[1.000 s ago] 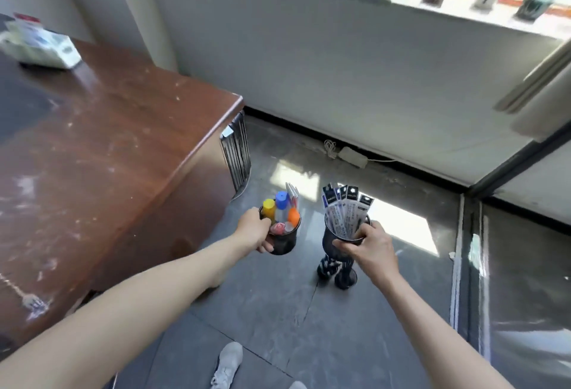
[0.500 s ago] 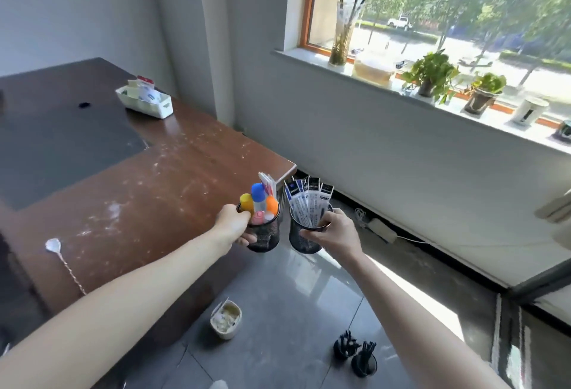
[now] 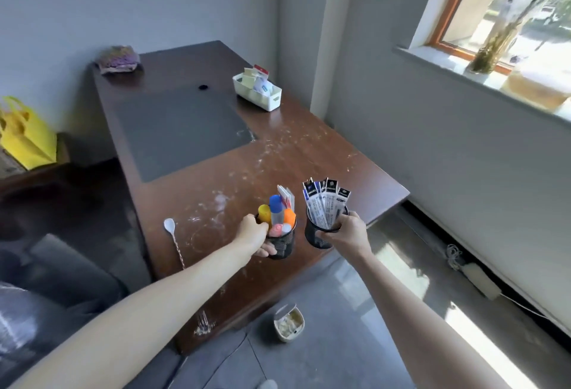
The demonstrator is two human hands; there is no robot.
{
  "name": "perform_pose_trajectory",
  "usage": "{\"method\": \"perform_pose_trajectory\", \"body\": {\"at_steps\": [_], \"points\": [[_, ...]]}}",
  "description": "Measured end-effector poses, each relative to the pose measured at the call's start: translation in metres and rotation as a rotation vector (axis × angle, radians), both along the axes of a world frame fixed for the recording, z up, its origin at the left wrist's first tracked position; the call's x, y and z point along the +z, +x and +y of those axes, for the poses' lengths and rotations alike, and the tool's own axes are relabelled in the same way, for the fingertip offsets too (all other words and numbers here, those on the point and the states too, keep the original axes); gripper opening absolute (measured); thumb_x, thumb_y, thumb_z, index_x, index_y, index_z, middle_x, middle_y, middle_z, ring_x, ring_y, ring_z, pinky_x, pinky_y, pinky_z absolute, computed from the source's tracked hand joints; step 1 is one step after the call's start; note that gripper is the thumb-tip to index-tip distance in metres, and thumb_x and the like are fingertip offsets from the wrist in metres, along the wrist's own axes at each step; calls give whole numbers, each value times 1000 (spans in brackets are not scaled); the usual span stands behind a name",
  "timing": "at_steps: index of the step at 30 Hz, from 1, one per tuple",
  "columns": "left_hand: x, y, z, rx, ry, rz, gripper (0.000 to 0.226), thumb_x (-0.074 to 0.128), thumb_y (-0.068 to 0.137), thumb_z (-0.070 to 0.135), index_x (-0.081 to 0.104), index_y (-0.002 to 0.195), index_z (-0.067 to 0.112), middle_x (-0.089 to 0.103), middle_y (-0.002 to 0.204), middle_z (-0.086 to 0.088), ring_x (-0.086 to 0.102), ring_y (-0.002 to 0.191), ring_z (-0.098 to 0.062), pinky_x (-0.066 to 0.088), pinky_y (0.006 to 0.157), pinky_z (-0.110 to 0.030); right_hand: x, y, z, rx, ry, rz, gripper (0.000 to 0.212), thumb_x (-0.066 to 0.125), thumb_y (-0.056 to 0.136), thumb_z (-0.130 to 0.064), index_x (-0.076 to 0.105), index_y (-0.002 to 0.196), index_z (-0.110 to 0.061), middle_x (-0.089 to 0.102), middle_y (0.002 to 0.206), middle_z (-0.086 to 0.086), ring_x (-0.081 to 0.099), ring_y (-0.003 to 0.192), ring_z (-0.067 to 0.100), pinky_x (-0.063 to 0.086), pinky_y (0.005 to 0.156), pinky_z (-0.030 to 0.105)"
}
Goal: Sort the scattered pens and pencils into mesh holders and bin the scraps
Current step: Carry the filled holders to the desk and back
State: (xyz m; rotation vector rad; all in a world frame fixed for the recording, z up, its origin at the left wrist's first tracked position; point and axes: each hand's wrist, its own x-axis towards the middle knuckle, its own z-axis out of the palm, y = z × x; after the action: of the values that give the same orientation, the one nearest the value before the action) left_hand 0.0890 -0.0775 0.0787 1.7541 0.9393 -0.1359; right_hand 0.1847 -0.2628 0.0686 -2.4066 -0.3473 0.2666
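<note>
The brown wooden counter runs away toward the far wall, with a dark mat covering much of its far half. Over its near right corner, both hands carry black mesh holders side by side, close but apart. Whether either holder's base touches the wood cannot be told. The left hand grips the left mesh holder, its fingers curled round the left wall. This holder stands upright and is filled with fat markers, their yellow, blue and orange caps pointing up. The right hand grips the right mesh holder at its rim, thumb over the top. This holder leans slightly, and its long flat pen packets stand on end, fanned upward. A white tray sits by the counter's far right edge. A small bin of scraps stands on the floor below the near edge. A white-bowled spoon lies by the near left edge.
</note>
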Motion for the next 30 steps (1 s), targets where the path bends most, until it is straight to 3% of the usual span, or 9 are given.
{"method": "perform_pose_trajectory", "body": {"at_steps": [7,12,17,23,27,30], "points": [[-36,-14,34,267,-52,92,35,28,93,4,31,128,1,65,56,-19,64,44,-24,49,39,-23,-36,6,57,208,-69,68,26,82,66,-23,73,81,-3,44,89,3,46,80,17,34,66,22],[-57,-21,36,464,-93,110,20,26,94,3,34,112,8,67,73,-28,67,48,-27,46,34,-22,-50,14,78,347,-48,121,23,83,65,-12,74,85,-1,50,99,8,53,86,21,36,68,20],[-71,-34,34,618,-150,110,27,26,94,4,34,119,4,67,85,-30,68,52,-29,50,37,-24,-62,16,98,443,-81,143,25,82,65,-11,75,87,-2,53,105,10,58,94,25,36,69,18],[-81,-41,39,706,-152,105,31,29,95,2,34,125,5,66,93,-30,68,52,-28,46,35,-22,-71,9,107,520,-97,151,20,80,66,-4,70,81,4,54,106,14,56,98,27,33,70,17],[-84,-41,42,719,-147,109,29,29,95,2,34,124,5,66,89,-31,67,48,-27,45,34,-21,-74,9,113,507,-96,164,20,82,66,-7,71,81,2,46,97,3,53,87,20,34,67,17],[-84,-42,42,710,-149,104,31,29,95,2,35,125,4,67,87,-28,68,50,-27,46,35,-21,-78,10,116,494,-107,160,19,81,67,-8,71,81,1,46,96,3,55,89,21,34,67,17]]}}
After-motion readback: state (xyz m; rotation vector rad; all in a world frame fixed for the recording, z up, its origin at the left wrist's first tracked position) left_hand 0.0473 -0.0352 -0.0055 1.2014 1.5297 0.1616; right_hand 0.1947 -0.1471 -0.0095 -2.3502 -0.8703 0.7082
